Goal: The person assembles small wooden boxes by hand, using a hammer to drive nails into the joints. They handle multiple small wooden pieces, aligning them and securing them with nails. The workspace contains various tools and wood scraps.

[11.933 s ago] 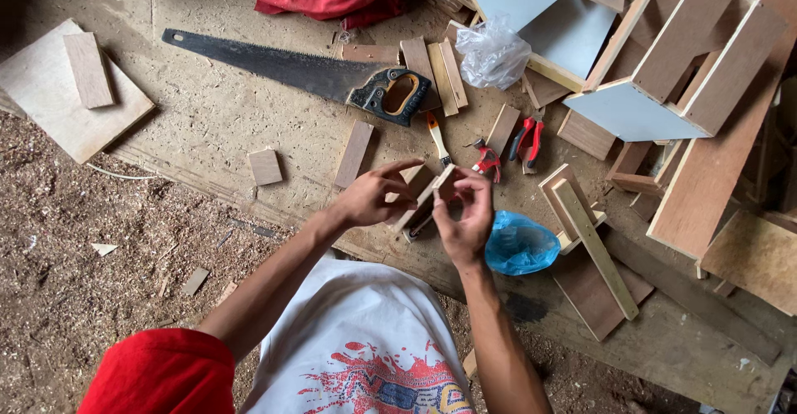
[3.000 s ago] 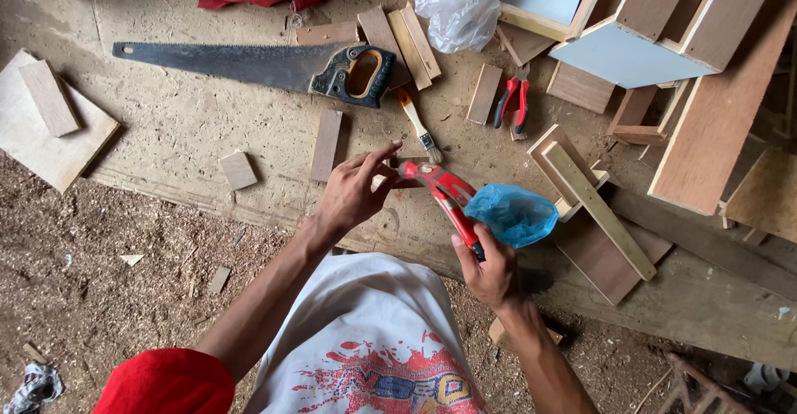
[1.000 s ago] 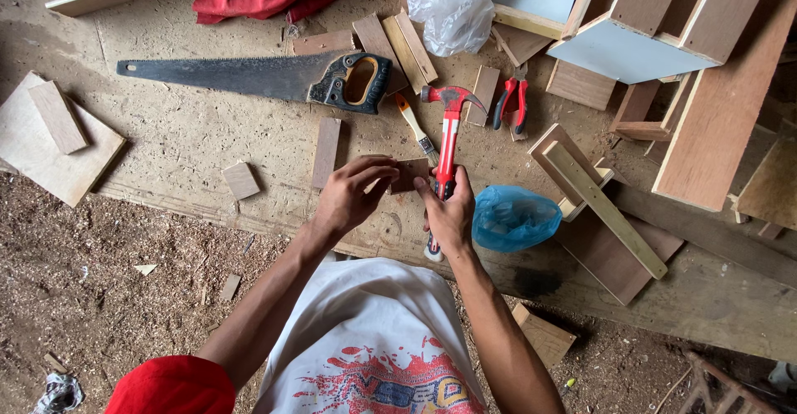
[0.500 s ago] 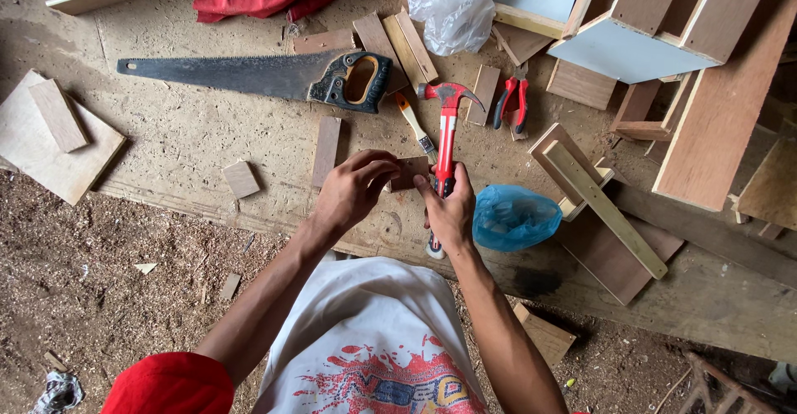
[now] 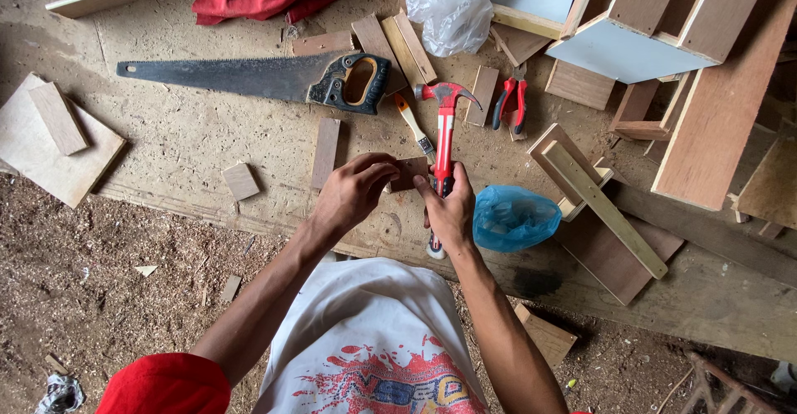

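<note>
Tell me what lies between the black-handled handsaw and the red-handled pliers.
In the head view, the red claw hammer's head lies between the handsaw and pliers, beside a small brush and wood offcuts.

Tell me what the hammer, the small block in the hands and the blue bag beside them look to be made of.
Hammer: red-painted metal head, probably steel; shaft red with a dark grip band, material unclear.
Small block: bare brown wood, matt and unpainted like the offcuts around it.
Blue bag: thin plastic film, crumpled, glossy and slightly see-through.

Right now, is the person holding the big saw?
No, the saw lies on the floor, while the right hand grips a red hammer and the left hand holds a small wood block.
</note>
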